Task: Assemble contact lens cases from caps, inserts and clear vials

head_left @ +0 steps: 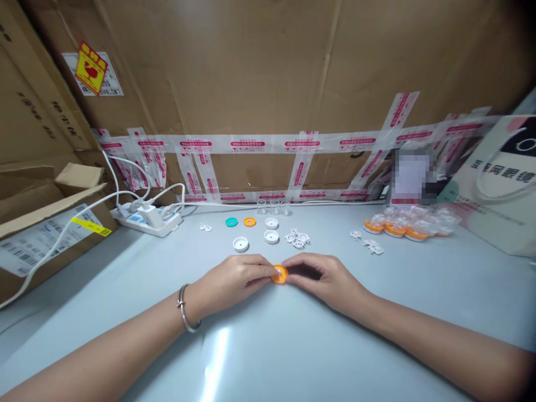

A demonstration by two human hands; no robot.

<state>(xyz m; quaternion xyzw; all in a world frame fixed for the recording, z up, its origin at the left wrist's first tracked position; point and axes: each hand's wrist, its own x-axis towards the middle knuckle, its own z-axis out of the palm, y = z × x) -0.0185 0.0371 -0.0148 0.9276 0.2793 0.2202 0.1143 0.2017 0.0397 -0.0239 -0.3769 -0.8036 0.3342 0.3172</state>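
Note:
Between my two hands, just above or on the table, is a round orange plastic disc (280, 274) with a raised rim. My left hand (240, 277) pinches its left edge, its fingertips reaching over the disc's face, where a small white bit shows. From the right, my right hand (324, 276) grips the other edge between thumb and fingers. Beyond the hands lie white round caps (240, 244), a teal ring (231, 222) and another orange ring (249, 221). A little pile of white cut-out plastic pieces (298, 239) is beside them.
Clear small cups (273, 207) stand at the back by a big taped cardboard box (251, 72). Finished-looking orange-based clear domes (412, 223) cluster at right, near a white paper bag (498, 190). A power strip (146, 219) with cables and an open carton (50, 223) are left.

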